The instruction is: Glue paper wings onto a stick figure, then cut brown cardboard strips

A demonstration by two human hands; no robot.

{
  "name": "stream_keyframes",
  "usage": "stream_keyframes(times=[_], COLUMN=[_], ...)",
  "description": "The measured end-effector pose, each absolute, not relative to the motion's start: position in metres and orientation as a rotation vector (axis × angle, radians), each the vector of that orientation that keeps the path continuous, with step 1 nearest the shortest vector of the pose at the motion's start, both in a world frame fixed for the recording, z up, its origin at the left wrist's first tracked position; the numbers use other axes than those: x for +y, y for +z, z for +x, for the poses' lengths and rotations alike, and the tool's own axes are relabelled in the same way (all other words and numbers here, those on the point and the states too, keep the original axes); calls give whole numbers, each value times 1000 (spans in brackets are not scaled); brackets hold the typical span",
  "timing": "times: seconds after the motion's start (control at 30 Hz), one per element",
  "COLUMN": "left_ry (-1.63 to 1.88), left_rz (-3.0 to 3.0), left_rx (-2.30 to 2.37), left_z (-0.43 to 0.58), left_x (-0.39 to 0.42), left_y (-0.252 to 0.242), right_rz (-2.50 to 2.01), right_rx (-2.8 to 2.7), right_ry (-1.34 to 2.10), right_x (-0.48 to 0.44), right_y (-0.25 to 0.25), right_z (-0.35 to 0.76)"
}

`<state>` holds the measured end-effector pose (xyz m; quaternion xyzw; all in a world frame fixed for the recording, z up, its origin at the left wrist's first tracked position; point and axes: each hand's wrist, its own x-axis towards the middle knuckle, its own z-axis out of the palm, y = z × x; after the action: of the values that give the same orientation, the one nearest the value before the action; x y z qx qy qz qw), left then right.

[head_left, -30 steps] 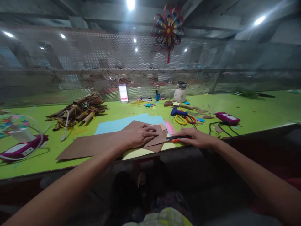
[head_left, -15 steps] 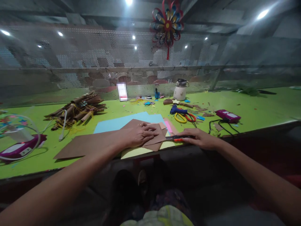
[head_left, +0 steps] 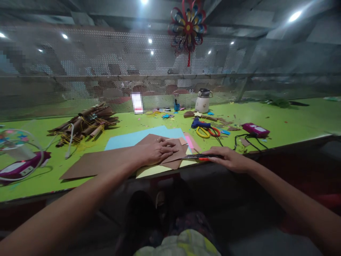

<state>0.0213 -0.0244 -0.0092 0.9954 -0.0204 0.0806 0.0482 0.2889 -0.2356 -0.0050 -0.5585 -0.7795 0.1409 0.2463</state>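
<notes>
My left hand (head_left: pixel 157 152) lies flat with its fingers stretched out on brown paper (head_left: pixel 87 164) near the table's front edge. My right hand (head_left: pixel 229 159) is closed on dark scissors (head_left: pixel 195 156) with an orange-red part by the fingers. The scissors' blades point left and meet the right edge of a brown sheet (head_left: pixel 176 149). Beneath the brown pieces lie a light blue sheet (head_left: pixel 125 137), a pale yellow sheet (head_left: pixel 149 171) and a pink strip (head_left: pixel 189 141).
Behind my right hand are a blue glue gun (head_left: pixel 200 123) and scissors with yellow and red handles (head_left: pixel 203 132). A purple power block (head_left: pixel 255 130) stands right, rolled brown bundles (head_left: pixel 85 124) left, a jug (head_left: pixel 202 101) at the back.
My right hand and the scissors have shifted slightly right relative to the brown paper. My left hand stays on the paper. The whole view has moved a little.
</notes>
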Motion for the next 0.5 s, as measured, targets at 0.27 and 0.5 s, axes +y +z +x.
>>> stream_keyframes(times=[0.27, 0.5], left_ry=[264, 243], left_rz=[3007, 3025], left_rx=[-26, 59], left_z=[21, 19], left_x=[-31, -37], left_y=[-4, -1], right_rz=[-1547, -1569], right_rx=[-2147, -2129], right_ry=[352, 357], right_x=[-222, -231], right_y=[-4, 4], right_z=[278, 280])
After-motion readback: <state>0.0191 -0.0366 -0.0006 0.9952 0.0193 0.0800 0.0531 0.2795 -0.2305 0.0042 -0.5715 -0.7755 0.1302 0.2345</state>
